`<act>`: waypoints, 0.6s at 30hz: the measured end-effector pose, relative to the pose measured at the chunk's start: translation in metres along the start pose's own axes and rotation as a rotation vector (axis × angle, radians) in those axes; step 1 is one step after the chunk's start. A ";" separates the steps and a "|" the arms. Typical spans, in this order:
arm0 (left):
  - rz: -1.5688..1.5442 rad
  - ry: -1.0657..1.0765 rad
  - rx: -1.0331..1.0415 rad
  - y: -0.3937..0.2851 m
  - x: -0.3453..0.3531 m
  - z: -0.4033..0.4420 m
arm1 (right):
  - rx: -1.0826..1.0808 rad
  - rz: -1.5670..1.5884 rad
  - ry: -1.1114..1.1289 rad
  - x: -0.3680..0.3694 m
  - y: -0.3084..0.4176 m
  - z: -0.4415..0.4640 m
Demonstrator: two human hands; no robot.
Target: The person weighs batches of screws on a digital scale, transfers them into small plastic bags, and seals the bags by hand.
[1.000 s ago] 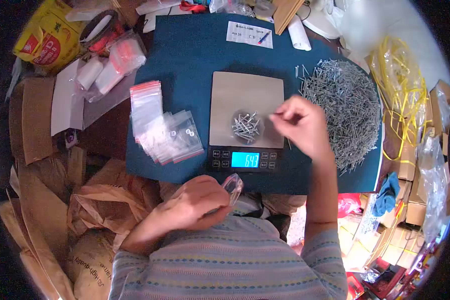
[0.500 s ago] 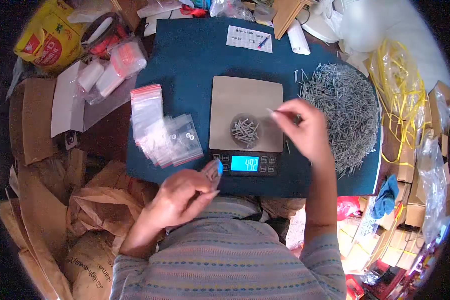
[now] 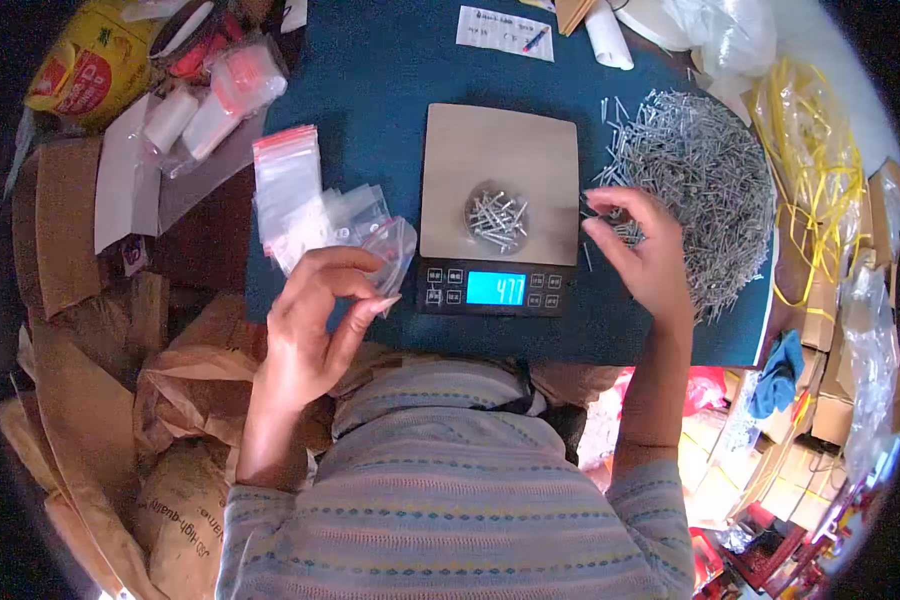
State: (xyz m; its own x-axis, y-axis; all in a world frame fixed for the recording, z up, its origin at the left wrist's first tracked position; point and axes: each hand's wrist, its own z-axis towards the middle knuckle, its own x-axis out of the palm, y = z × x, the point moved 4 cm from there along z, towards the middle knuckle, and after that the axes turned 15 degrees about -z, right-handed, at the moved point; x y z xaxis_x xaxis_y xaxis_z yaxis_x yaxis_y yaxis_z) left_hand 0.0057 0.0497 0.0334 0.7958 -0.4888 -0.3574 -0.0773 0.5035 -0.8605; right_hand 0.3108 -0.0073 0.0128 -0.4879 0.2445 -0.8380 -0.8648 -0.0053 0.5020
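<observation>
My left hand point(image 3: 315, 320) pinches a small clear zip bag point(image 3: 398, 248) between thumb and fingers, left of the scale. A round dish point(image 3: 482, 243) holding screws or nails point(image 3: 498, 218) sits on the plate of the digital scale point(image 3: 500, 140). Its lit blue display point(image 3: 496, 289) seems to read 477. Between the scale and a large heap of metal screws or nails point(image 3: 710, 190), my right hand point(image 3: 645, 245) hovers with thumb and forefinger apart. I see nothing held in it. One loose piece lies near its thumb.
Flat zip bags point(image 3: 288, 180) with red edges lie fanned out at the left. A paper note point(image 3: 505, 33) with a pen is at the back. Wrapped bags point(image 3: 235, 95), a yellow bag point(image 3: 95, 65) and yellow strapping point(image 3: 805, 180) surround the dark blue table mat point(image 3: 370, 90).
My right hand has moved right, off the scale's edge, its fingers parting. My left hand has shifted up and left with the bag. The display reading has dropped. The view has tilted slightly.
</observation>
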 end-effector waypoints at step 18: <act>0.017 0.213 -0.015 0.008 0.048 0.018 | -0.021 0.767 0.209 0.034 0.042 0.021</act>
State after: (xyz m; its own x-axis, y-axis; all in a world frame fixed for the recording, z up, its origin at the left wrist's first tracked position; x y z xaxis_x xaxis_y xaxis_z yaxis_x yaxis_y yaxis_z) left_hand 0.0543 0.0431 0.0165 0.6496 -0.6207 -0.4390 -0.0993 0.5032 -0.8585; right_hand 0.2605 0.0213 0.0099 -0.9585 -0.0222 -0.2842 -0.2798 -0.1172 0.9529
